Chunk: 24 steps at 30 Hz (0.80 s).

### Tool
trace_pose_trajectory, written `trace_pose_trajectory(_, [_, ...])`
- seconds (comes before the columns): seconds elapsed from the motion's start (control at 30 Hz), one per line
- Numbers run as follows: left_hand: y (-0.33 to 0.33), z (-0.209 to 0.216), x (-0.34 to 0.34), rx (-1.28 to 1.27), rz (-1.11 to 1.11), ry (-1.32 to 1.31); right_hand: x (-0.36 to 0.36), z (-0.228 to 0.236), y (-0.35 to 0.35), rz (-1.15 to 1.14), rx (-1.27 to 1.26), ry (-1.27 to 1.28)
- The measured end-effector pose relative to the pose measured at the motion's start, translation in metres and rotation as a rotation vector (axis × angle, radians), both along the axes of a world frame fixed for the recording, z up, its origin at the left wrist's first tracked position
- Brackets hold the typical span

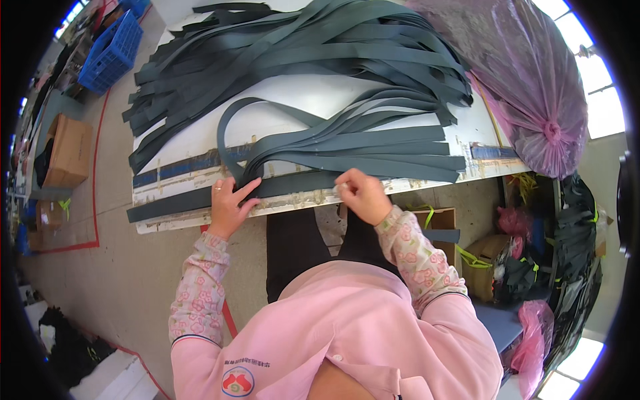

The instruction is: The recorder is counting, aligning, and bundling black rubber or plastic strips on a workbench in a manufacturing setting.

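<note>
Spreading its fingers wide, the left hand [229, 210] touches a dark strap [177, 203] along the near edge of the white table [293, 92]. Rightward lies a bent strap bundle [293, 143]; the right hand [363, 195] pinches its fingertips together, whatever they hold unclear.

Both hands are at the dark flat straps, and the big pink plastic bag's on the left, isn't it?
No, the head view shows the big pink plastic bag on the right. The left hand and right hand are at the dark flat straps.
</note>
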<state>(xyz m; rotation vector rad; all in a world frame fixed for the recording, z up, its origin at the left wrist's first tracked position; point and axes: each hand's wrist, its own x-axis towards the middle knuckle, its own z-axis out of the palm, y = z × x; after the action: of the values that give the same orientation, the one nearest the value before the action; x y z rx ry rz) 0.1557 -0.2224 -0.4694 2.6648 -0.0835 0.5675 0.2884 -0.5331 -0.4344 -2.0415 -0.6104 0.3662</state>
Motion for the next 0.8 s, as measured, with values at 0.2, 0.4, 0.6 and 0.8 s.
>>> trace_pose_trajectory(0.2, [0.004,-0.007,-0.006,0.015,-0.007,-0.015,-0.039,-0.025,0.062,0.423,-0.008,0.172])
trace_pose_trajectory(0.4, [0.002,-0.008,-0.002,0.001,-0.008,-0.024,-0.020,-0.014,0.106,0.440,-0.039,0.005])
trace_pose_trajectory(0.6, [0.010,-0.010,-0.009,0.082,0.022,-0.019,-0.022,-0.025,0.142,0.193,-0.030,-0.151])
trace_pose_trajectory(0.8, [0.002,-0.010,0.004,0.030,0.026,-0.063,-0.033,-0.043,0.136,0.164,0.045,-0.135])
